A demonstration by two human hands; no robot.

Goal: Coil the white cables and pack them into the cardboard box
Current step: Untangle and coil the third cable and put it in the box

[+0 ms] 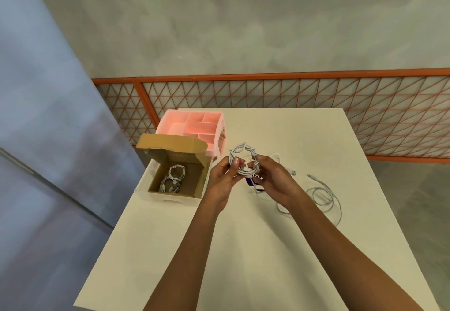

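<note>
"Pale tabletop (243, 250) under both forearms. Where does the coil sit against the cardboard box (192, 181)?"

"Right of the box, just beside its open side wall, lifted off the tabletop. The left hand (219, 181) pinches the coiled white cable (244, 171) on the side nearer the box. The right hand (275, 179) curls its fingers round the farther side, by the plug ends."

"Which hand carries it in?"

"The left, I'd judge — it's nearer, and the move is a short one leftward. The ring stands roughly upright, facing us, so it wants laying flat."

"Room inside?"

"Two small coils (173, 177) lie toward the box's left wall, with bare floor on their right. A loose cable (321, 189) sprawls well right of the box, uncoiled — and a pink organiser (192, 125) stands just behind the box."
</note>
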